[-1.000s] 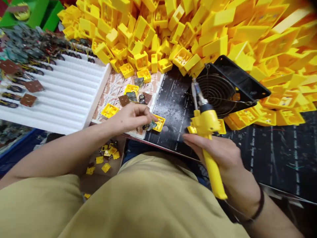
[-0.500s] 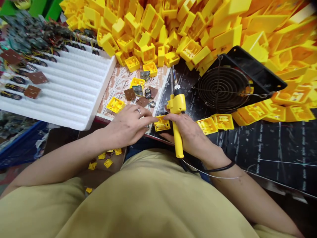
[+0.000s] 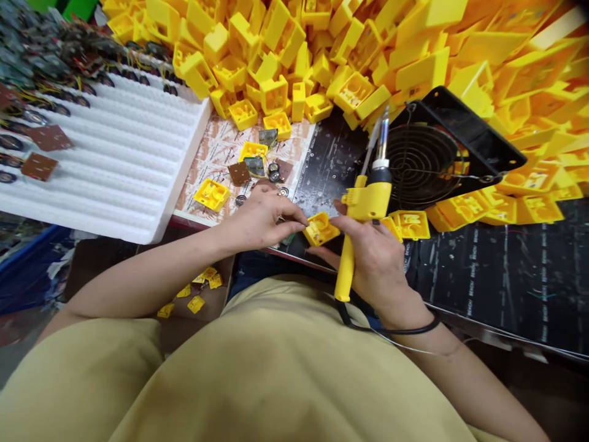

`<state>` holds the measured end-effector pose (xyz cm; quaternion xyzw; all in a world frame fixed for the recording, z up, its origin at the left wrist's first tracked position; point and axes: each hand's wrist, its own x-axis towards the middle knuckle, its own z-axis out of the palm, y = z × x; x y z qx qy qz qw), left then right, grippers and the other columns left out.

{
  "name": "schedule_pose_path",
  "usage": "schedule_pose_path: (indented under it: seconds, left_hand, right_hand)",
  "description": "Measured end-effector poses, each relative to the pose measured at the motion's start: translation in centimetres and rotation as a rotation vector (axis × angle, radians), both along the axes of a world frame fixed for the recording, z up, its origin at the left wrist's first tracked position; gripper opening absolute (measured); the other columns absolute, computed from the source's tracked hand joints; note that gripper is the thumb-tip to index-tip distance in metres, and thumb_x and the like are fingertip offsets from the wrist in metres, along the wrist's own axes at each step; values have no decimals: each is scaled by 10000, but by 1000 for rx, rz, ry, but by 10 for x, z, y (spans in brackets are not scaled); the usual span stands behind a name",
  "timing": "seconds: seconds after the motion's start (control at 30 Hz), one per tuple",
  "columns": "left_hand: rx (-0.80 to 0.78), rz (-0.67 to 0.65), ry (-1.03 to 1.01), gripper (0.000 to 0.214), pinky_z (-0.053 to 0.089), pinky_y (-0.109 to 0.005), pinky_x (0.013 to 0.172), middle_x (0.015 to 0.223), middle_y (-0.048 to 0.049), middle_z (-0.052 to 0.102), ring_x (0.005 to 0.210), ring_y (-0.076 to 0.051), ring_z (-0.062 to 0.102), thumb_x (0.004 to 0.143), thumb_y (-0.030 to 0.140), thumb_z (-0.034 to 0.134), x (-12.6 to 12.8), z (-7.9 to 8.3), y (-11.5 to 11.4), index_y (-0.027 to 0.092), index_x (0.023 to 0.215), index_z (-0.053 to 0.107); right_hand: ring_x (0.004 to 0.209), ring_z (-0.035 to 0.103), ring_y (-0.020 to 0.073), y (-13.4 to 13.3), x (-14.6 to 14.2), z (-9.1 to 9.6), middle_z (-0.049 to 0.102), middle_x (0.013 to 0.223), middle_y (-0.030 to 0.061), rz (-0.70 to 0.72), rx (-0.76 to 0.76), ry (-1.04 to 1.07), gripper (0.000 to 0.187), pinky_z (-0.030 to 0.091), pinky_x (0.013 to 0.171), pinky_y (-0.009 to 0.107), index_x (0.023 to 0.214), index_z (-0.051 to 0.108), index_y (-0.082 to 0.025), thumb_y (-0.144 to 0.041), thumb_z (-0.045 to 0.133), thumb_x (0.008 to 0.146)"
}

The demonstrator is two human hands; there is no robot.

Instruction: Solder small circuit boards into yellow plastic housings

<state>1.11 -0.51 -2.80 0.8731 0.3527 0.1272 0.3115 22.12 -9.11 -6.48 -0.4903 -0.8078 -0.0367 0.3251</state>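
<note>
In my right hand [image 3: 375,252] is a yellow soldering gun [image 3: 369,201], its metal tip pointing up and away from me. The same hand's thumb and a finger reach to the right side of a small open yellow plastic case [image 3: 321,229]. My left hand [image 3: 264,218] is closed in a pinch, thumb and forefinger at the case's left edge. The case sits slightly tilted between both hands at the bench edge. Just beyond my left hand lie brown circuit boards [image 3: 238,174], small round speakers [image 3: 274,172] and another yellow case [image 3: 211,195].
A heap of yellow cases [image 3: 276,92] fills the back. A black fan with a wire guard [image 3: 409,162] stands at right. On the left, a ridged white foam tray [image 3: 133,153] carries wired boards and speakers. Beneath the bench, several yellow pieces [image 3: 196,304] lie in a box.
The soldering gun and my right hand have moved right. The case has shifted right and turned, and my left hand has followed it. The whole view has shifted slightly.
</note>
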Motion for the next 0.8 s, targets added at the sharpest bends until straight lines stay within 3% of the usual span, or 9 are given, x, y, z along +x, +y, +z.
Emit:
schedule_pose_path:
  seconds: [0.07, 0.13, 0.2, 0.27, 0.37, 0.5, 0.67, 0.73, 0.8]
  left_hand:
    - [89, -17, 97, 136, 368, -355, 899, 773, -4, 725, 820, -175, 625, 844, 247, 608, 6, 1, 1, 202, 891, 727]
    - [136, -40, 157, 139, 370, -350, 877, 787, -20, 721, 838, -188, 614, 840, 227, 598, 9, 2, 2, 193, 890, 723]
    - [149, -67, 191, 144, 362, -353, 866, 812, -29, 726, 848, -195, 606, 843, 215, 585, 10, 3, 2, 194, 872, 724]
    - [152, -80, 209, 154, 339, -375, 888, 832, -28, 732, 865, -201, 599, 848, 220, 576, 9, 4, 1, 205, 865, 729]
    - [149, -108, 221, 166, 304, -402, 923, 851, -18, 738, 883, -200, 589, 856, 239, 569, 9, 6, -2, 229, 857, 735]
    - [200, -133, 284, 199, 298, -416, 917, 821, -32, 732, 877, -208, 584, 865, 247, 548, 11, 6, -4, 231, 830, 743]
    - [246, -149, 346, 192, 313, -403, 912, 731, -37, 707, 791, -189, 583, 832, 229, 537, 16, 11, -1, 202, 792, 723]
    - [220, -159, 370, 175, 310, -407, 917, 740, -31, 709, 800, -191, 579, 820, 241, 550, 18, 14, 1, 199, 773, 713]
    - [186, -177, 414, 165, 308, -411, 909, 755, -30, 708, 836, -204, 573, 811, 249, 558, 20, 16, 3, 201, 761, 708]
  right_hand:
    - [782, 654, 249, -3, 4, 4, 686, 921, 82, 10, -35, -23, 503, 492, 703, 380, 1151, 532, -177, -486, 709, 796]
    - [919, 645, 282, -2, 8, 8, 674, 1056, 106, 51, -105, 1, 550, 501, 786, 420, 1179, 512, -189, -509, 716, 782]
    - [1072, 603, 291, 1, 11, 10, 624, 1211, 125, 143, -207, 58, 536, 500, 873, 444, 1219, 472, -201, -447, 712, 807]
    - [1087, 602, 257, 4, 10, 7, 609, 1250, 121, 231, -269, 95, 466, 505, 897, 421, 1227, 448, -206, -340, 682, 847]
    - [938, 654, 229, 4, 2, -2, 676, 1119, 93, 159, -158, 62, 383, 512, 823, 387, 1171, 484, -203, -294, 680, 855]
    - [810, 675, 228, 1, -6, -5, 712, 956, 85, 42, -13, 81, 435, 520, 771, 385, 1111, 551, -171, -420, 726, 800]
    - [640, 653, 146, -16, 15, 24, 706, 776, -24, 34, 23, 173, 296, 522, 628, 269, 1053, 610, -247, -266, 751, 793]
    - [570, 631, 138, -30, 27, 40, 673, 687, -39, 71, -34, 213, 246, 514, 565, 258, 1090, 627, -273, -351, 671, 862]
    - [551, 623, 165, -46, 37, 55, 642, 650, -12, 61, -121, 220, 431, 524, 539, 289, 1250, 584, -281, -538, 522, 910]
